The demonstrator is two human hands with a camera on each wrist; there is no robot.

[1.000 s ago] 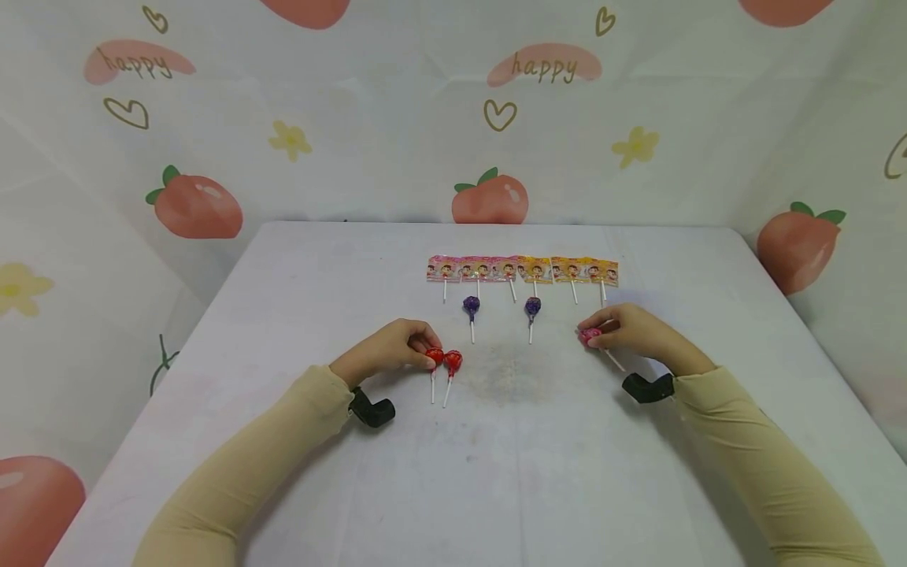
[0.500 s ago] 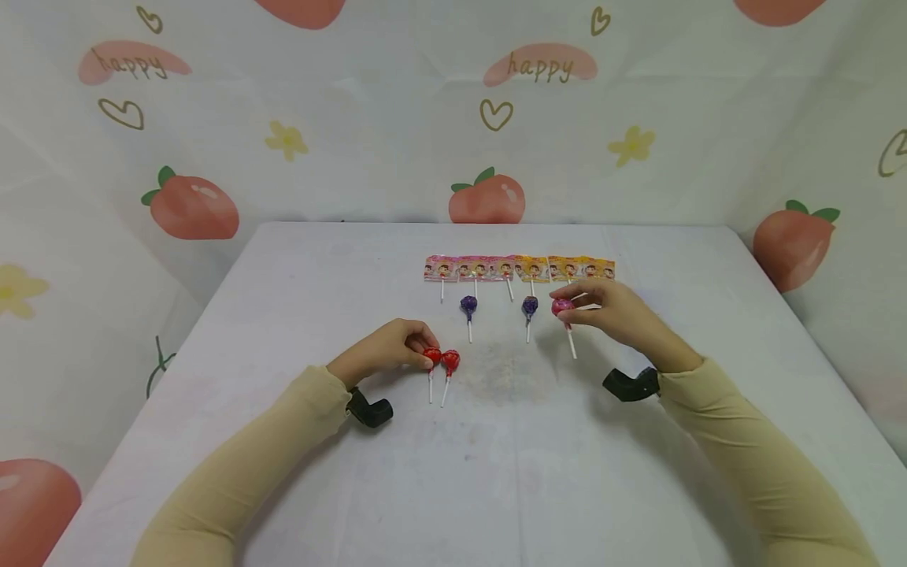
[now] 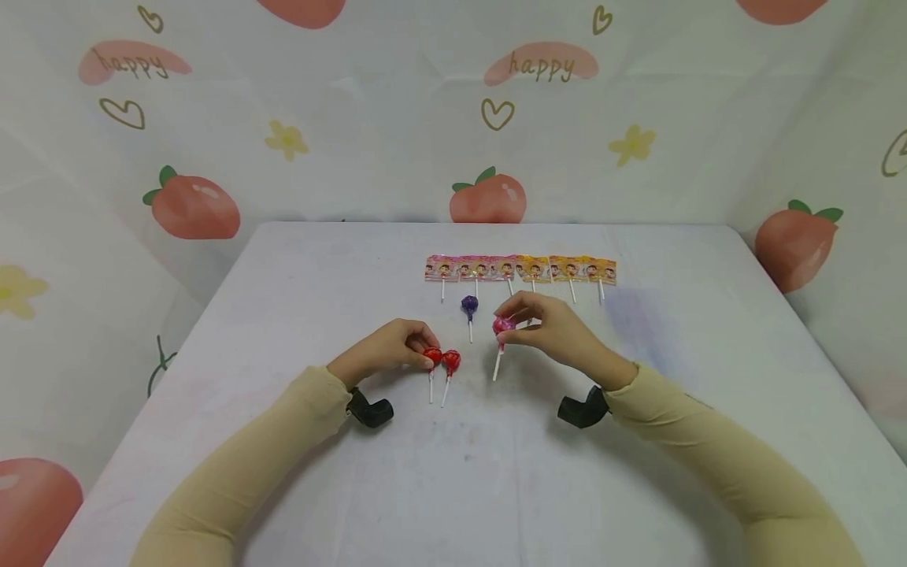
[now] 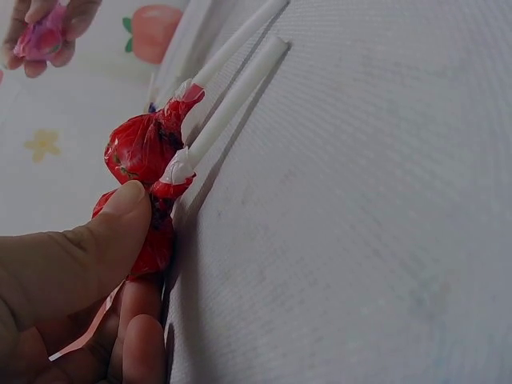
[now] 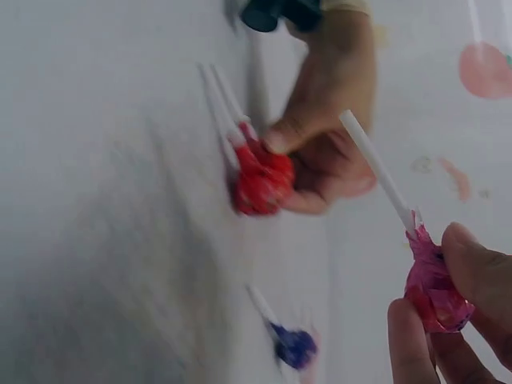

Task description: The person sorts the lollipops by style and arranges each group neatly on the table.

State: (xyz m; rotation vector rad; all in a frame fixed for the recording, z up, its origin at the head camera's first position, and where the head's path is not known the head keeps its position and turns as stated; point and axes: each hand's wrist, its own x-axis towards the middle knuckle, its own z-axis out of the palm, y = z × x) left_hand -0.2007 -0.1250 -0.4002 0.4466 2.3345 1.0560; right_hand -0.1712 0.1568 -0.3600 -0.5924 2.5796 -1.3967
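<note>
My left hand (image 3: 390,344) pinches a red-wrapped lollipop (image 4: 154,252) by its candy head, low at the table. A second red lollipop (image 3: 451,361) lies against it on the right, both white sticks toward me. My right hand (image 3: 556,329) holds a pink-wrapped lollipop (image 3: 502,325) between thumb and fingers, raised off the table, its stick slanting down in the head view. A purple lollipop (image 3: 469,305) lies behind the gap between my hands. The other purple one is almost wholly hidden behind my right hand.
Along the back of the white table (image 3: 319,276) runs a row of flat lollipops in pink packets (image 3: 471,268) and yellow packets (image 3: 567,269). A cloth backdrop (image 3: 397,102) with printed peaches rises behind. Dark wrist mounts (image 3: 371,409) sit below both hands.
My right hand has lifted the pink lollipop from the right side and carried it left, past the right-hand purple lollipop, closer to the red pair. My left hand stays on its red lollipop.
</note>
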